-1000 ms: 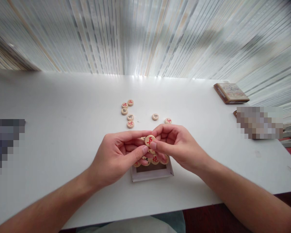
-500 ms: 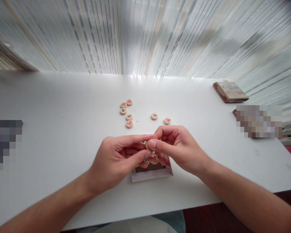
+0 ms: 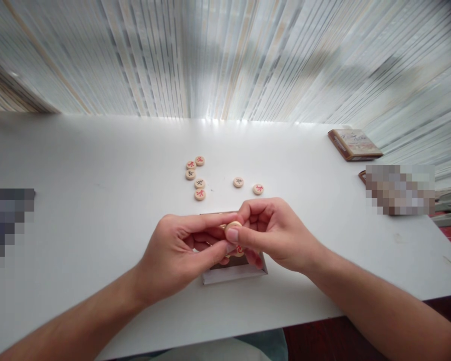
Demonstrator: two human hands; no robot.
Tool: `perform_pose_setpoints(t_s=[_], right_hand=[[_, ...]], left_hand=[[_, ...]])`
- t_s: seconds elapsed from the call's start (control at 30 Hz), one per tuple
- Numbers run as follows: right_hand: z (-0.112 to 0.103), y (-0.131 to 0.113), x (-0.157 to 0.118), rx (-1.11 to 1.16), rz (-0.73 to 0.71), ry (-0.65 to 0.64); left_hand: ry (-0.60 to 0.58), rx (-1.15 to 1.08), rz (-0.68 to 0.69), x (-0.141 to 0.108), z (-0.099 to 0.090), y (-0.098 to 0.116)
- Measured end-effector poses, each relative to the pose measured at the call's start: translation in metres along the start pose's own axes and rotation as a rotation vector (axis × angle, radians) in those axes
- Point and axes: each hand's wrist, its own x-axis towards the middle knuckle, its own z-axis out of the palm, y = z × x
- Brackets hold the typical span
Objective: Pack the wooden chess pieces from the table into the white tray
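Observation:
Between the fingertips of both hands is a round wooden piece (image 3: 233, 226), tilted so that its rim shows. My right hand (image 3: 276, 230) pinches it with thumb and forefinger. My left hand (image 3: 191, 245) closes on its left side, thumb and forefinger touching it. Beneath the hands lies an open box (image 3: 233, 275) with pieces inside, one marked in red (image 3: 239, 250); the fingers cover most of it. Beyond, several marked pieces lie on the white table: a left group with a red-marked piece (image 3: 199, 194), then a black-marked piece (image 3: 238, 182) and another red-marked piece (image 3: 258, 189).
At the back right lies a flat brown-edged box (image 3: 355, 145). A blurred-out item (image 3: 400, 190) sits just in front of it. Another blurred-out dark item (image 3: 7, 225) is at the left edge. A striped curtain (image 3: 210, 60) hangs behind the table (image 3: 78, 200).
The piece between my fingers has turned, showing more of its rim. Both hands have shifted slightly, and the box's far edge now shows. The whole view has moved a little.

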Motion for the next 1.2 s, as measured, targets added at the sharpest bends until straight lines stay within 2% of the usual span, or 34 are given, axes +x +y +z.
perform_pose_setpoints(t_s=[0.13,0.3,0.5,0.77,0.87,1.03,1.2], right_hand=[[0.0000,-0.0012,-0.0002,-0.002,-0.030,-0.015],[-0.0019,-0.0013,0.0010,-0.023,-0.082,-0.048],[-0.0018,0.0026,0.0001,-0.144,-0.248,0.013],[-0.0057,0.0080,0.0009,-0.448,-0.550,0.098],[-0.0045,0.0076,0.0005,-0.484,-0.621,0.128],[-0.0017,0.0056,-0.0009,-0.366,-0.547,0.169],[-0.0031,-0.0003,0.0025,-0.226,-0.343,0.131]], left_hand=[[0.001,-0.008,-0.006,0.0002,-0.0026,0.0000],[0.077,0.040,0.034,0.0011,-0.0037,-0.0006],[0.211,0.097,0.080,0.0026,-0.0027,0.0014],[0.228,0.320,0.276,0.0004,-0.0060,-0.0019],[0.233,0.323,0.268,-0.0004,-0.0047,-0.0004],[0.235,0.159,0.140,0.0022,-0.0004,0.0030],[0.250,0.064,0.090,0.0042,-0.0006,0.0046]])
